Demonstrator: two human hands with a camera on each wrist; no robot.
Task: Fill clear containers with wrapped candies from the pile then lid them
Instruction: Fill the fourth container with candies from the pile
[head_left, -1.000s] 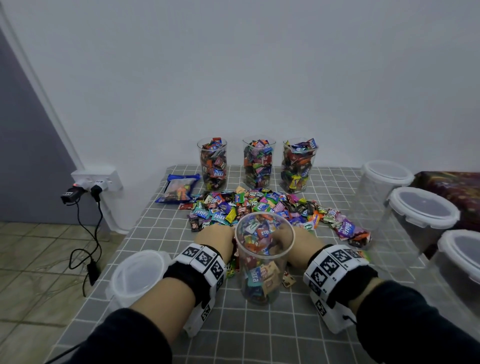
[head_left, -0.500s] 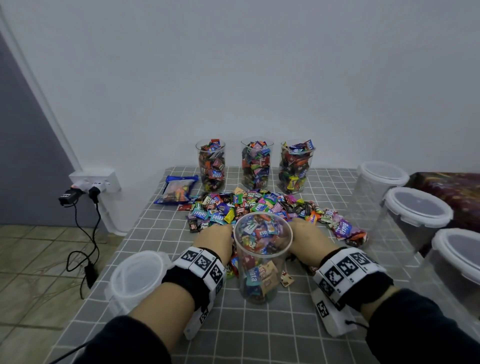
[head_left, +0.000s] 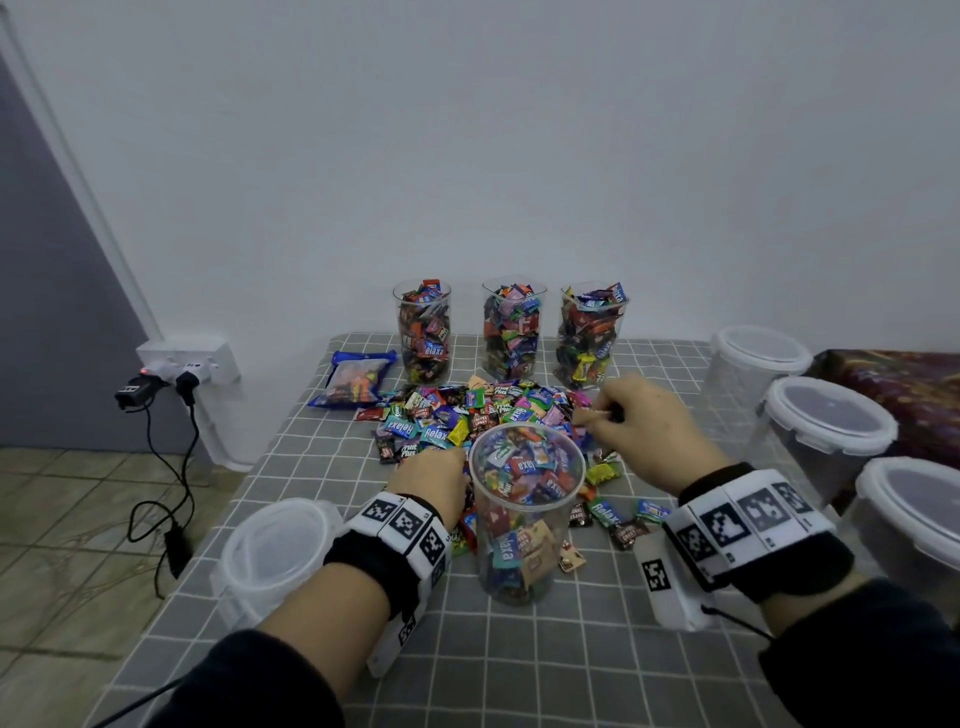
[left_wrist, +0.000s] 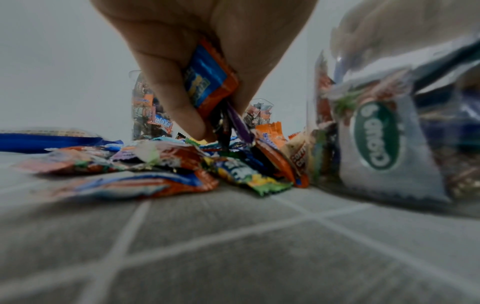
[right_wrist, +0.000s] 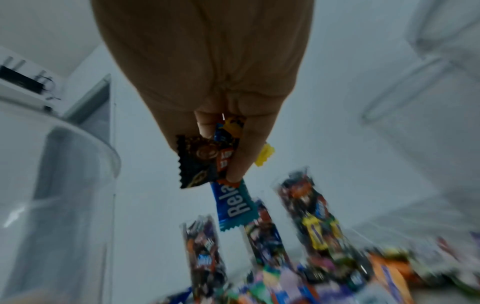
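Observation:
A clear container (head_left: 524, 514) nearly full of wrapped candies stands at the table's middle, with the candy pile (head_left: 467, 415) just behind it. My left hand (head_left: 431, 480) is down at the pile's near edge, left of the container, gripping several candies (left_wrist: 210, 86) between thumb and fingers. My right hand (head_left: 639, 421) is raised to the right of the container's rim and pinches a bunch of candies (right_wrist: 207, 162), one a teal Relaxa wrapper. Three filled containers (head_left: 511, 330) stand in a row at the back without lids.
An empty lidded container (head_left: 275, 556) stands at the near left table edge. Three more lidded ones (head_left: 826, 421) line the right side. A blue snack bag (head_left: 356, 379) lies at the back left. A wall socket with plugs and cable (head_left: 176, 374) is on the left.
My right hand has lifted from the pile beside the container, up and to the right, with candies in it. The left hand stays low at the pile.

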